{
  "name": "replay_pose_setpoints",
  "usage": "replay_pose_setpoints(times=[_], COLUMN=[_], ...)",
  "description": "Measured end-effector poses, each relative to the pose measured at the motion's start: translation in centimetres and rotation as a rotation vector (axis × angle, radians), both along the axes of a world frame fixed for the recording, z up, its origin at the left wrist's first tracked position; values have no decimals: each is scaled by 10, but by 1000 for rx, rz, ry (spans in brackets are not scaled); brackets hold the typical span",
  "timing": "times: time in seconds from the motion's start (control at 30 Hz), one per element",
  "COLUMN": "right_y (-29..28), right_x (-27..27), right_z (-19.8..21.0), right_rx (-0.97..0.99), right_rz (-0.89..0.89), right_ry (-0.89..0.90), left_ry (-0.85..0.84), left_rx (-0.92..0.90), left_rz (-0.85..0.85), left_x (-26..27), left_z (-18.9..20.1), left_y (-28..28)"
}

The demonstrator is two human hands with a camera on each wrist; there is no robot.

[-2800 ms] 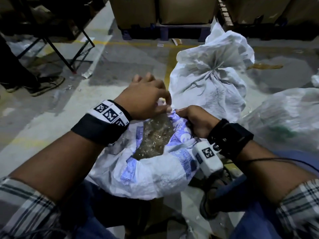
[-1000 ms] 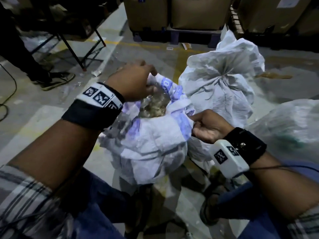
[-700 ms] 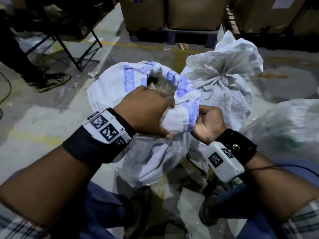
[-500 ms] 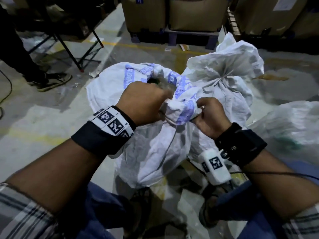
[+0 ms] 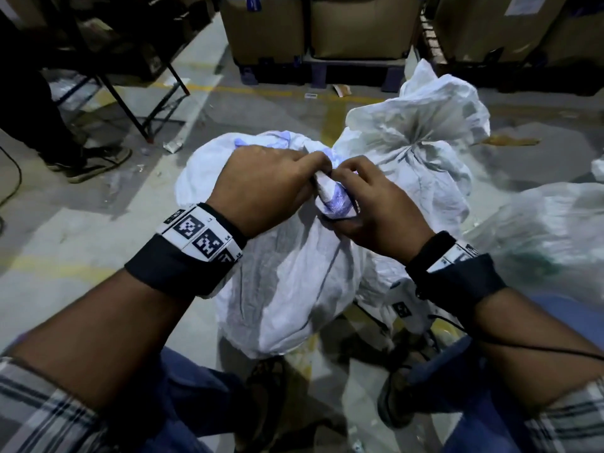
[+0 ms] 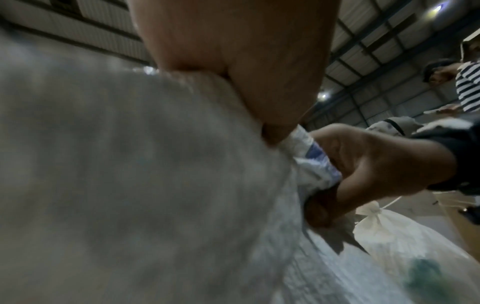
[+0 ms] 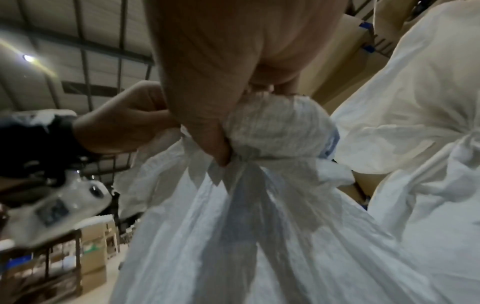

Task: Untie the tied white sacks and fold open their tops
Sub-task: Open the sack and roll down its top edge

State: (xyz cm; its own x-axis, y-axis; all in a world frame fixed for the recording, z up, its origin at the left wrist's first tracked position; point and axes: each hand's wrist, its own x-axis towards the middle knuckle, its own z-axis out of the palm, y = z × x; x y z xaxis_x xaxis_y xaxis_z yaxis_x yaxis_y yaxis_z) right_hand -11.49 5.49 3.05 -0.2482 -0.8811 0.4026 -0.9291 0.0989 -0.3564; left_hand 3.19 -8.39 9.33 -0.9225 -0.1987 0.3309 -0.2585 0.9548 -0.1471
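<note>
My left hand [image 5: 261, 188] is curled over the gathered top of the near sack [image 5: 287, 282], its fingers pinching the bunched white-and-blue neck [image 5: 333, 197]. My right hand [image 5: 376, 214] meets it from the other side, fingers and thumb wrapped round the same twisted bunch, so both hands grip the neck and their fingertips nearly touch. The sack hangs below the hands and stands on the concrete floor [image 5: 81, 223] between my knees. Just beyond my right hand a second sack [image 5: 418, 132] stands, its top tied in a knot [image 5: 408, 145]. Farther to the right of that hand lies a third, paler sack [image 5: 549, 237]. Well beyond both hands, brown cartons [image 5: 359, 24] sit on a pallet; off past my left hand someone's shoe [image 5: 98, 161] rests on the floor.
</note>
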Motion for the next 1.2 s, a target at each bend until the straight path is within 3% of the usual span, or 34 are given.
replay_pose_setpoints(times=[0.17,0.27,0.37,0.5,0.57,0.67,0.73,0.8,0.9,1.03,1.13,1.2], right_y=[2,0,-4,0,3,5,7,7,4,-1,-1,-2], right_x=[1,0,-1,-3,-3,-10,-16,-20,-14,-4,2,6], right_z=[-9,-8,-6,-3,-3,2,5,5,-1,-3,-5,-8], right_rx=[30,17,172,291,327,349,333,350,401,396,357,375], right_rz=[-83,-100,-82,16,54,191,243,221,151,35,-51,-81], right_ry=[206,273,261,152,44,-341,-432,-394,-160,43,108,148], left_ry=[-140,-320,-431,-408,-327,-183,-115,-79,-78,-88,-140,-254], left_rx=[98,308,372,130,137,208,188,155,148,145,296,536], left_rz=[-19,-14,53,79,76,62,47,15,-39,94,131,132], left_x=[0,5,7,6,3,-1,-2,-2,-2,-3,-1,2], left_z=[-4,-10,-19,-24,-23,-20,-19,-20,-22,-21,-21,-17], left_y=[1,2,1,-5,-8,-7,0,10,22,20,17,11])
